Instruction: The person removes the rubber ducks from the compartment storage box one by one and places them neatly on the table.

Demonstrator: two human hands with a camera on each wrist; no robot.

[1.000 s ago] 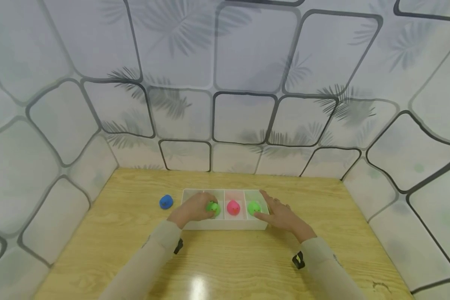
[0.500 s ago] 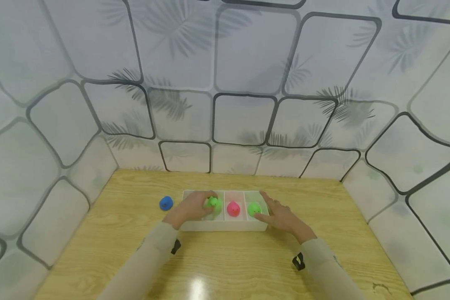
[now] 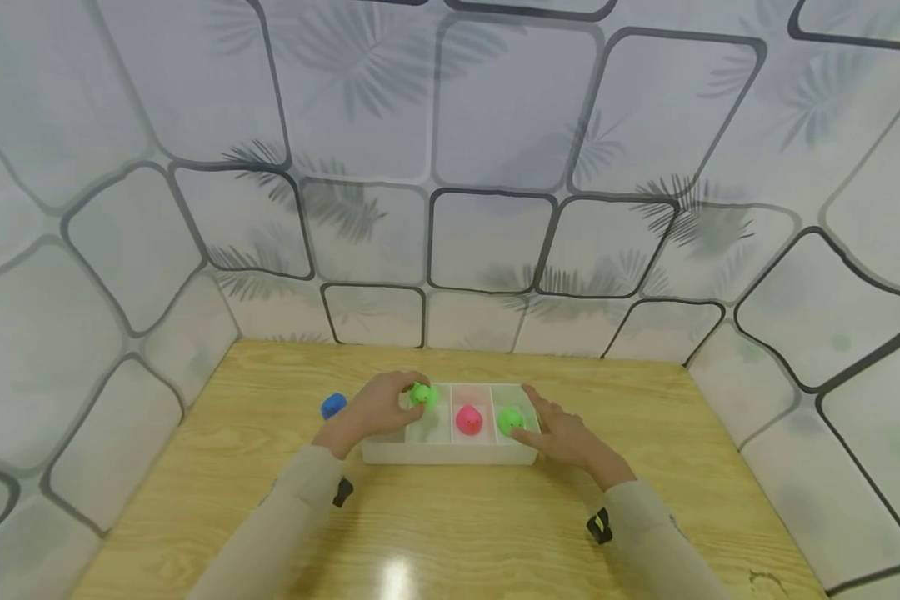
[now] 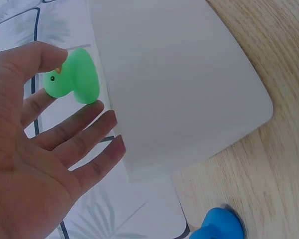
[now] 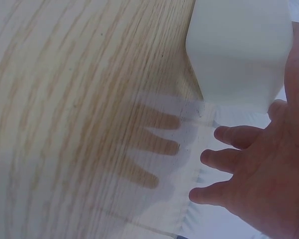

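Pinched between the thumb and a finger of my left hand (image 3: 375, 407) is a green rubber duck (image 3: 422, 394), held up at the left part of a long white divided box (image 3: 450, 454). The left wrist view shows the duck's eye and beak (image 4: 59, 70), with the other fingers spread beside the box wall. A pink rubber duck (image 3: 468, 420) sits in one compartment, and a second green duck (image 3: 511, 422) in the rightmost one. My right hand (image 3: 567, 435) rests at the box's right end, fingers extended and spread, thumb at the rim by that green duck.
A blue rubber duck (image 3: 333, 406) lies on the wooden table (image 3: 450, 533) left of the box, partly cut off in the left wrist view. Patterned white walls (image 3: 487, 237) enclose the table's back and both sides.
My left hand has lifted its green duck up out of its compartment and moved it slightly back and left. My right hand stays at the box's right end.
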